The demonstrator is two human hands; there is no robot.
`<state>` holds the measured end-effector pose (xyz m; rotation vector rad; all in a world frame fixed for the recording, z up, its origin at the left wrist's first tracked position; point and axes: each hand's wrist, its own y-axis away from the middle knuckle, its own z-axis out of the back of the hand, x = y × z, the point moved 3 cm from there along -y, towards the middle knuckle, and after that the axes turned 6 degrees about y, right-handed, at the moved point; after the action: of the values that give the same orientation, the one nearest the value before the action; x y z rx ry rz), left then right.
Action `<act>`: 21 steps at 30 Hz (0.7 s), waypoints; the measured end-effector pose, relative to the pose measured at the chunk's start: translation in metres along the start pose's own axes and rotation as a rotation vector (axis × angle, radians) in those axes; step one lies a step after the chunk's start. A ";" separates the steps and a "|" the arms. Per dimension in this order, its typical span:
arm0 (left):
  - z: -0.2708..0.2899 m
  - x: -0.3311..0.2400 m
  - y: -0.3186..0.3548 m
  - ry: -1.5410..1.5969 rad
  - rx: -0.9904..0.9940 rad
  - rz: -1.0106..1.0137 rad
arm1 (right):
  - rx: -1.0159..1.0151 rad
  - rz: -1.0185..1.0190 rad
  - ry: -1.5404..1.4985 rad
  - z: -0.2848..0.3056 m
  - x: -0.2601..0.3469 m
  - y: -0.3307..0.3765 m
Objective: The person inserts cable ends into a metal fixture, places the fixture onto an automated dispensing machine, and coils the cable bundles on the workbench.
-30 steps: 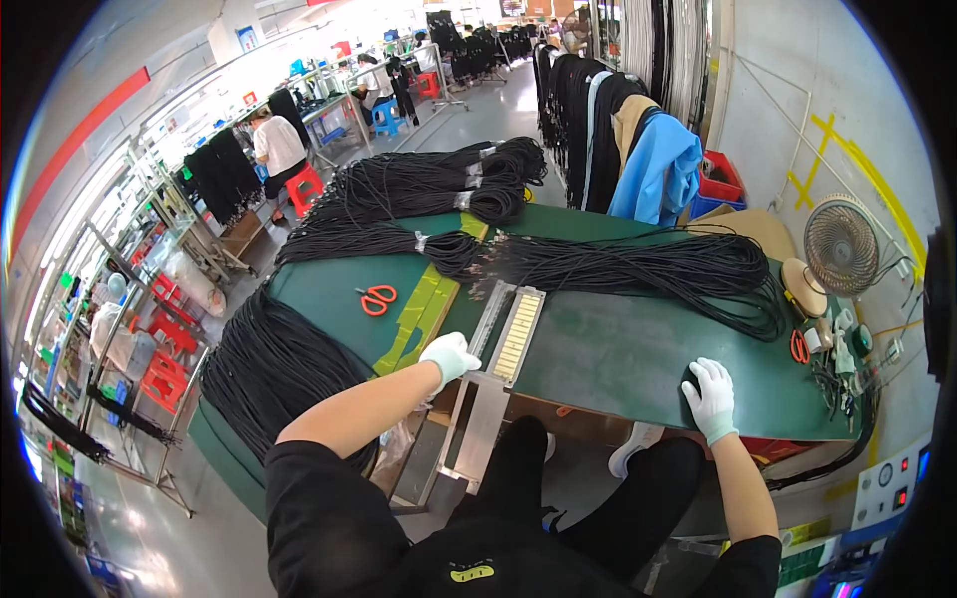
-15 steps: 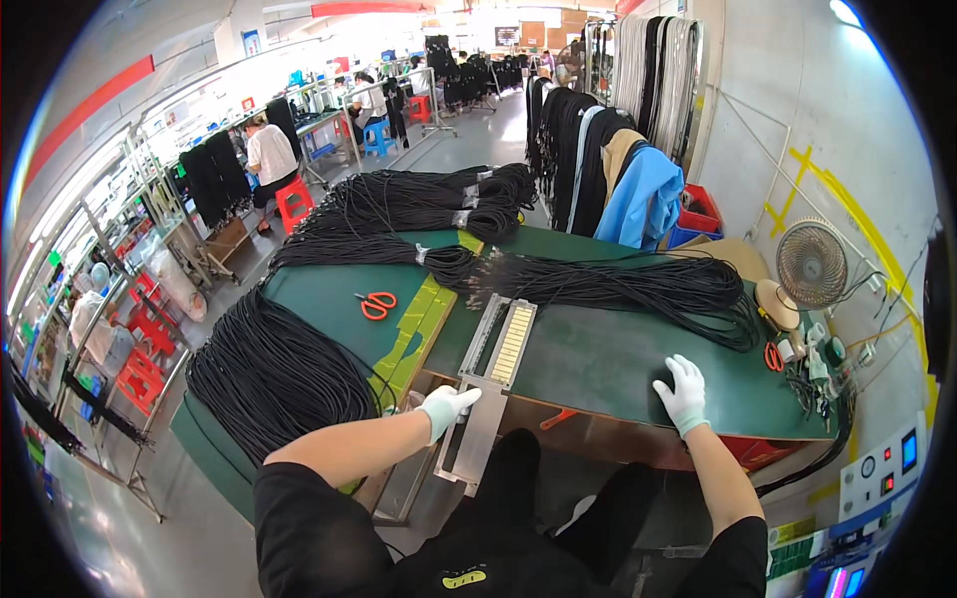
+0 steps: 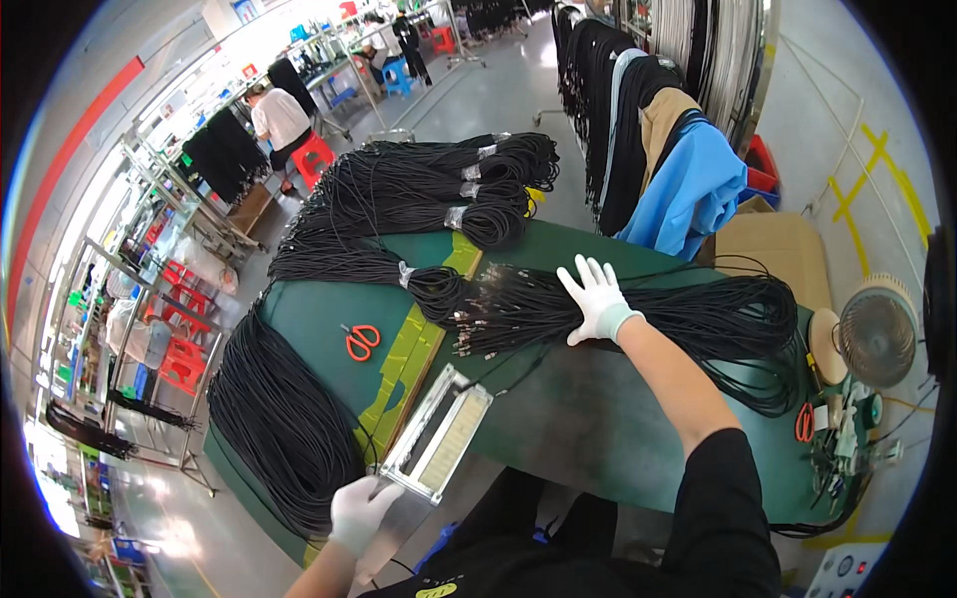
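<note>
At the near edge of the desk (image 3: 568, 419), a two-channel metal frame (image 3: 437, 434) is seen set at a slant; its right channel is filled by a pale strip (image 3: 454, 439), blurred in detail, while its left channel looks dark. The near end of the frame is met by the gloved left hand (image 3: 364, 513), whose fingers are curled; whether anything is clasped cannot be told. The gloved right hand (image 3: 598, 302) is spread open, laid palm down on a loose bundle of black cables (image 3: 688, 314) stretched along the desk's far edge toward its right end. Tied cable bundles (image 3: 399, 189) are heaped at the far left corner, and a thick cable coil (image 3: 289, 419) is draped along the left edge, with orange-handled scissors (image 3: 363, 343) placed nearby. Beyond the far edge, a red crate (image 3: 761, 164) is partly hidden by a blue garment (image 3: 693, 189); its contents cannot be made out.
</note>
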<state>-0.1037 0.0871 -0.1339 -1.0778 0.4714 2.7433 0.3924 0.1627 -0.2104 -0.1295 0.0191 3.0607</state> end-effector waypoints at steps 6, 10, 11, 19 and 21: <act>0.052 -0.052 -0.003 -0.094 0.316 -0.225 | 0.118 -0.037 -0.169 -0.025 -0.035 -0.032; -0.017 -0.080 -0.054 -0.210 0.437 -0.495 | -0.003 0.079 -0.301 -0.013 -0.028 -0.044; -0.038 -0.094 -0.067 -0.231 0.505 -0.494 | 0.085 0.103 -0.353 -0.009 -0.022 -0.050; -0.202 -0.138 -0.131 -0.301 0.965 -0.455 | -0.217 -0.085 -0.353 0.022 -0.091 0.105; -0.225 -0.141 -0.131 -0.331 0.992 -0.470 | -0.329 -0.292 -0.274 0.031 -0.142 0.178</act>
<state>0.1753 0.1278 -0.2236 -0.3868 1.1554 1.8061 0.5169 -0.0257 -0.1659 0.2473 -0.4752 2.7361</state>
